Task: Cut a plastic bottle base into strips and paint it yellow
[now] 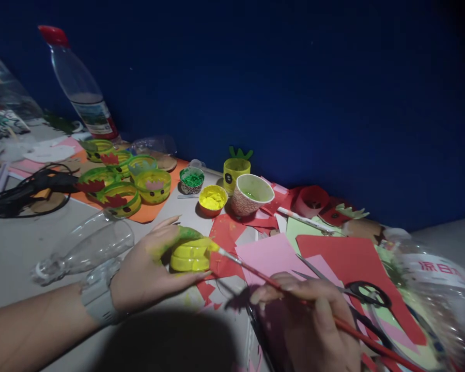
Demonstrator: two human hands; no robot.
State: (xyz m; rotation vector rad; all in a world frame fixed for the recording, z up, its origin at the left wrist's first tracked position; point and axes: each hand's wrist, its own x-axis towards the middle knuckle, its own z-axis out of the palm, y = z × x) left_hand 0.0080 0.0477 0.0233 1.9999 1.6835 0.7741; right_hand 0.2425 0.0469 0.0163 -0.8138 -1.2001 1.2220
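Observation:
My left hand [149, 271], with a grey watch on its wrist and yellow-green paint on its fingers, is closed round a yellow-painted piece cut from a plastic bottle [189, 261]. Between my right hand's [313, 318] thumb and fingers is a red-handled paintbrush [256, 272]. Its yellow bristles touch the right side of the bottle piece. Just beyond are a small cup of yellow paint [213, 199], a cup of green paint [191, 180] and a patterned paper cup [247, 201] of greenish liquid.
Several yellow-green decorated rings [153, 187] stand on orange paper at left. A clear bottle [93, 245] lies near my left wrist; a red-capped bottle [81, 93] stands behind. Scissors [366, 293] rest on coloured paper [341, 253] at right. A blue wall [275, 77] closes the back.

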